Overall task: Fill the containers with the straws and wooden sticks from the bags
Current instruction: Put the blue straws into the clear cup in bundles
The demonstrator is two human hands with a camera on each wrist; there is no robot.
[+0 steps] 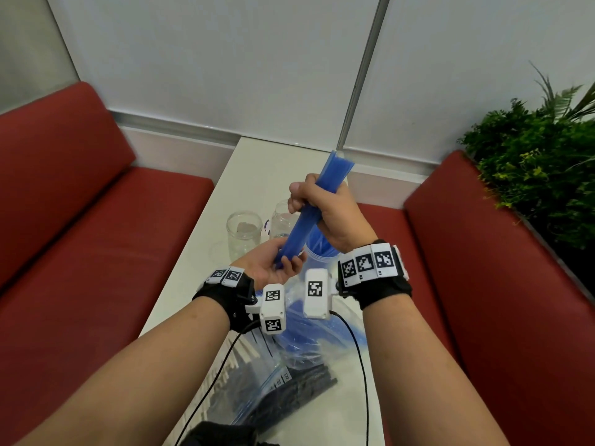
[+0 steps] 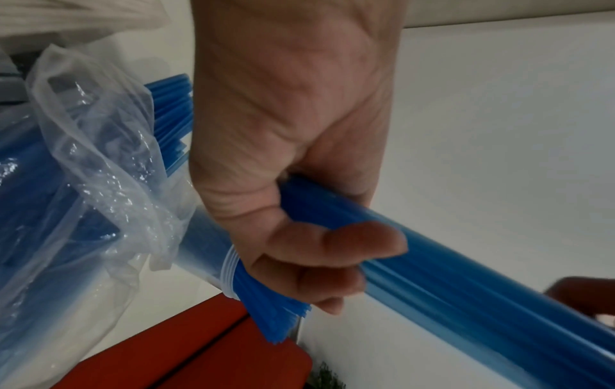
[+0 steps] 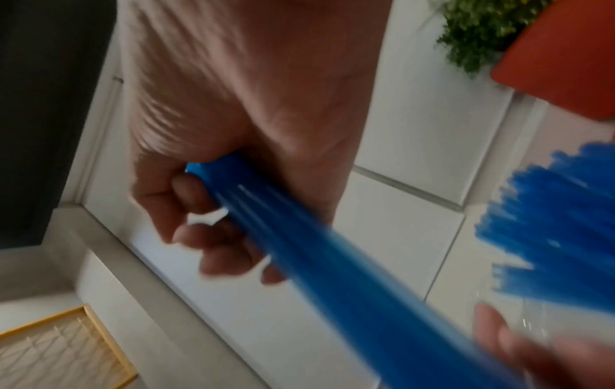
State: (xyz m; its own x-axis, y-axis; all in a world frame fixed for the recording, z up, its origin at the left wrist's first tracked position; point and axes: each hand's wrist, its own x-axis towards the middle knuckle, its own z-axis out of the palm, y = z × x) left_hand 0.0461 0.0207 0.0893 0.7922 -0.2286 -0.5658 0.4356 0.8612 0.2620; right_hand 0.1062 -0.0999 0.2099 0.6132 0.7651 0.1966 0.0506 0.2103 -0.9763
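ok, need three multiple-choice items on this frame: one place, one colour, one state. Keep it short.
1. Where is the empty glass jar?
A. on the white table
B. on the red bench
C. in the left hand

2. What colour is the straw bundle?
A. black
B. blue
C. green

3. How is the bundle held?
A. lying loose on the table
B. by the right hand alone
C. by both hands

Key: 1 A, the jar stands on the tabletop; 2 B, the straws are plainly blue; 3 C, the right hand grips it high, the left hand holds its lower end.
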